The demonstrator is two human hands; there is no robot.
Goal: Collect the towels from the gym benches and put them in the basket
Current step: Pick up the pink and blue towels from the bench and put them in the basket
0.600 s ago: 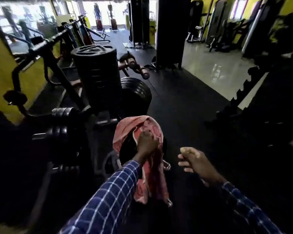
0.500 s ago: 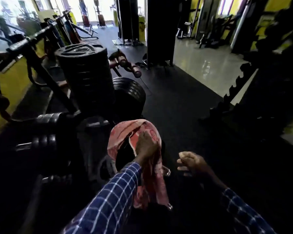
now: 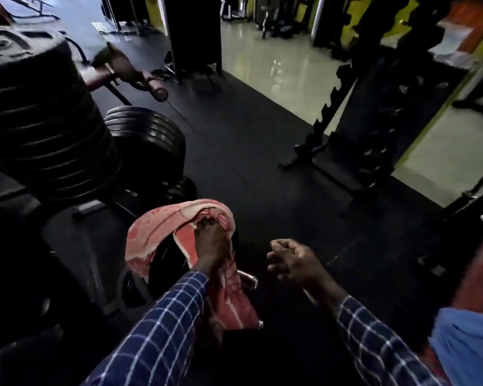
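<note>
A pink-red patterned towel (image 3: 154, 232) lies draped over a black weight plate (image 3: 168, 263) on a bar at the lower middle. My left hand (image 3: 211, 240) grips the towel's top fold, and one end hangs down past my blue checked sleeve. My right hand (image 3: 296, 260) hovers to the right of the towel, fingers loosely curled, holding nothing. At the right edge a blurred orange and blue shape (image 3: 469, 330) shows; I cannot tell what it is. No basket is recognisable.
Tall stacks of black weight plates (image 3: 48, 129) stand at the left, with more plates (image 3: 151, 140) beside them. A black rack (image 3: 360, 129) stands at the right on the dark rubber floor (image 3: 248, 162). Pale shiny floor (image 3: 285, 65) lies beyond.
The view has swung right and down, so the plate stacks slid left and the blurred orange and blue shape came in at the right edge. Both hands keep their positions at the towel.
</note>
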